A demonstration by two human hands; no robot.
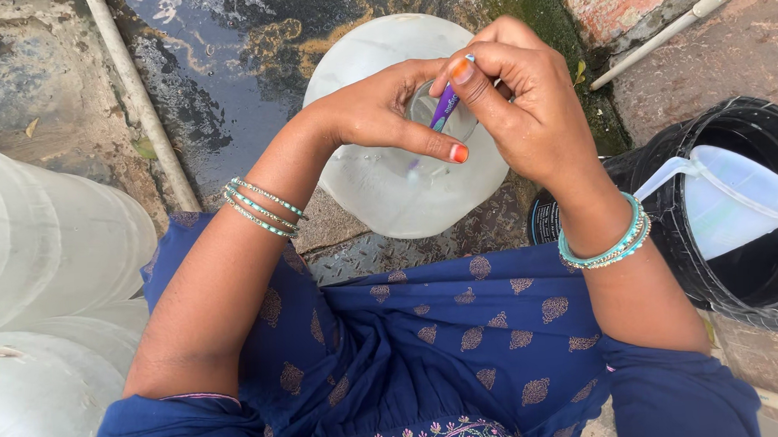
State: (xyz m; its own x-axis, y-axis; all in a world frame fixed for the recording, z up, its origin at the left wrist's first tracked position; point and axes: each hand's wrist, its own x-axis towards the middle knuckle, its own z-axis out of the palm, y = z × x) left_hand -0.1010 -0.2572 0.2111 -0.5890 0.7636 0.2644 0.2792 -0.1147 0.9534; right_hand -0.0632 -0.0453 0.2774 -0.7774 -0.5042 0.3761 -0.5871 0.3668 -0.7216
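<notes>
Large translucent water jar (405,192), upright on wet floor; mouth steadied by left hand (377,111). Purple toothbrush (444,107), pinched in right hand (523,102), is inserted at mouth. Scrubbing judged underway, unfinished.

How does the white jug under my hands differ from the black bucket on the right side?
The white translucent jug has a narrow mouth, while the black bucket is opaque and wide open at the top. The jug sits under the left hand and the right hand, which pokes a purple brush into its mouth; no hand touches the bucket. The bucket holds a pale plastic pitcher. Both stand upright on the ground.
</notes>
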